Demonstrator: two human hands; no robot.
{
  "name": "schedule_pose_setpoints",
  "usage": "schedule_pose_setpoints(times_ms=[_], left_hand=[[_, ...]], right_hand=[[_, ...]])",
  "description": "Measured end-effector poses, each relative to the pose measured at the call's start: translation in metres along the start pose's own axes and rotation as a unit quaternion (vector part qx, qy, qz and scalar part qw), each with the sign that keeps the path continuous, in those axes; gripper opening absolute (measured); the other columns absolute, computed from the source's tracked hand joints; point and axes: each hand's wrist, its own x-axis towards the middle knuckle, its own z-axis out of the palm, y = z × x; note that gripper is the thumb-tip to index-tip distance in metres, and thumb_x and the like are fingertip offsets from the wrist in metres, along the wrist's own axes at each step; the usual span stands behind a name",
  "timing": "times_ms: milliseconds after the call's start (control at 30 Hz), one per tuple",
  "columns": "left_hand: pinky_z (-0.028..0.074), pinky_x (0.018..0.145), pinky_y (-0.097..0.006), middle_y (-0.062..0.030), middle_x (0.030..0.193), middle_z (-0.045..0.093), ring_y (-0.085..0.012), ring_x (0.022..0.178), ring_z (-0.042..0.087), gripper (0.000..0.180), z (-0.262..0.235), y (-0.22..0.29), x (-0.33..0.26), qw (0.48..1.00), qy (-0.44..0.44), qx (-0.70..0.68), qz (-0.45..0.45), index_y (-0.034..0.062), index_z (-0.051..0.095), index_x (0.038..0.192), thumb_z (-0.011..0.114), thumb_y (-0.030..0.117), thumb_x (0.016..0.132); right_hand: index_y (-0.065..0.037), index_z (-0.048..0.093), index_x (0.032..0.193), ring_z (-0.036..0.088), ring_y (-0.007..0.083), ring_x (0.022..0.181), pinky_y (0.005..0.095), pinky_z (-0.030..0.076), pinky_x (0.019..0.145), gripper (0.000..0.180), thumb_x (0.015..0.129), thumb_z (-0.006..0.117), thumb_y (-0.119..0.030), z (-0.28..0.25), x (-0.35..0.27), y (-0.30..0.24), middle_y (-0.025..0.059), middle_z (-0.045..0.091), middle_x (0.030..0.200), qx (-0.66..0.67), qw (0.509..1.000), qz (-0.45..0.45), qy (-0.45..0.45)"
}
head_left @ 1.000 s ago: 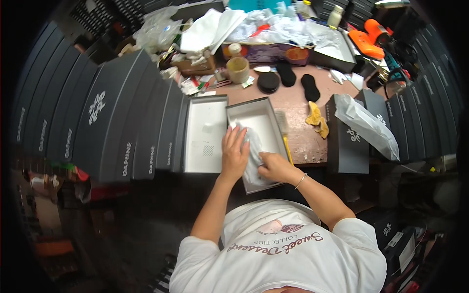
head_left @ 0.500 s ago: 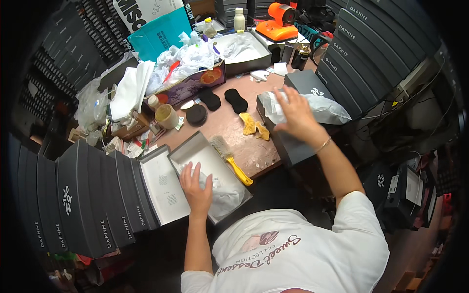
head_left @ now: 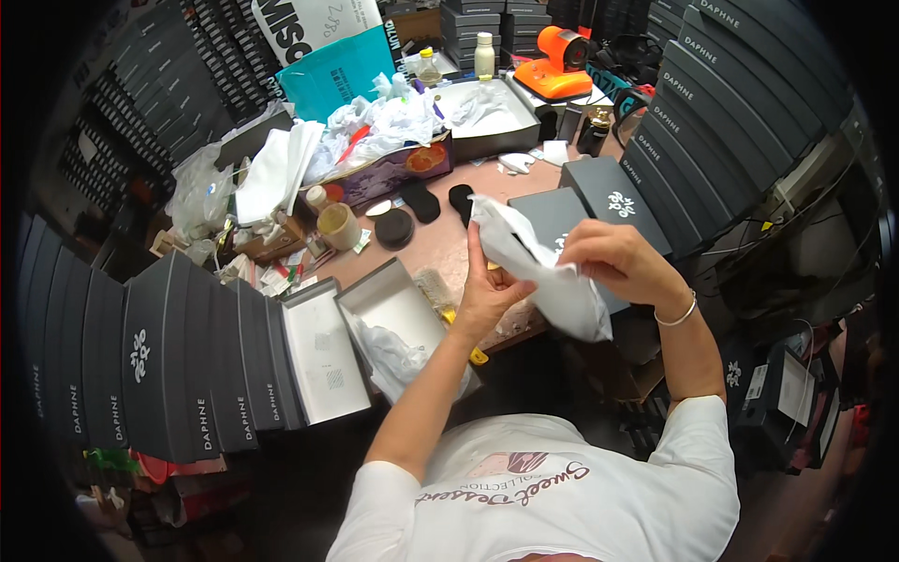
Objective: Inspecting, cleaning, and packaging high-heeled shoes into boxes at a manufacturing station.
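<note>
A crinkled white bundle (head_left: 552, 295) slants between the fingers (head_left: 477, 251) — left hand (head_left: 489, 298) gripping its left side, right hand (head_left: 626, 262) pinching its right edge.

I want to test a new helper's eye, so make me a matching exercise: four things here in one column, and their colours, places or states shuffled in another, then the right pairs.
Things:
1. Brush handle
2. Crumpled white heap
3. Long white wrapping
4. Flat round object

Descriptions:
A. Held up by the left hand and right hand
B. Black
C. Yellow
D. Piled in a purple patterned box

Pairs: 1-C, 2-D, 3-A, 4-B
</note>
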Motion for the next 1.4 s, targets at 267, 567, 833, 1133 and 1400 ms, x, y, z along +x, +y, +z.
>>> schedule_pose_setpoints(times_ms=[267,567,833,1133,1400], left_hand=[[0.043,0.058,-0.021,-0.0038,0.106,0.053,-0.0068,0.069,0.053,0.016,-0.039,0.051,-0.084,0.997,0.03,0.039,-0.051,0.0009,0.057,0.104,0.058,0.013,0.094],[0.048,0.081,-0.025,-0.0055,0.103,0.059,-0.0113,0.091,0.057,0.048,-0.018,0.074,-0.119,0.993,0.075,0.083,0.047,0.0015,0.052,0.125,0.073,0.009,0.082],[0.052,0.074,-0.029,-0.0037,0.096,0.062,-0.0131,0.084,0.061,0.02,-0.044,0.078,-0.116,0.947,0.247,-0.182,0.096,0.004,0.059,0.111,0.055,0.016,0.095],[0.053,0.076,-0.034,-0.008,0.097,0.063,-0.0188,0.083,0.062,0.02,-0.134,0.046,-0.077,0.887,0.382,-0.229,0.119,0.0019,0.059,0.103,0.052,0.016,0.09],[0.037,0.097,-0.048,-0.0149,0.11,0.06,-0.0357,0.112,0.05,0.027,-0.176,0.018,-0.101,0.588,0.112,0.8,0.039,0.0019,0.062,0.107,0.061,0.011,0.081]], right_hand=[[0.002,0.062,0.097,0.056,0.0104,0.058,0.0248,0.043,0.051,0.011,0.086,0.059,0.003,0.068,0.006,0.003,0.002,0.059,0.073,0.292,0.954,0.063,-0.032],[0.002,0.063,0.094,0.061,0.0096,0.065,0.0242,0.049,0.058,0.012,0.083,0.06,0.001,0.14,0.033,-0.019,0.0023,0.065,0.075,0.16,0.986,-0.039,-0.003],[-0.002,0.038,0.141,0.045,0.0211,0.125,0.0349,0.037,0.102,0.09,0.068,0.084,-0.029,0.137,-0.022,0.035,0.0137,0.046,0.138,0.388,0.908,0.14,-0.073],[0.001,0.053,0.126,0.055,0.0233,0.104,0.0307,0.044,0.087,0.056,0.075,0.069,-0.017,0.226,-0.016,-0.002,0.0162,0.05,0.12,0.29,0.931,0.197,-0.098],[0.001,0.063,0.085,0.065,0.0382,0.073,0.0427,0.053,0.063,0.025,0.074,0.066,-0.021,0.301,0.041,0.035,0.0284,0.057,0.105,-0.215,0.954,0.106,-0.179]])
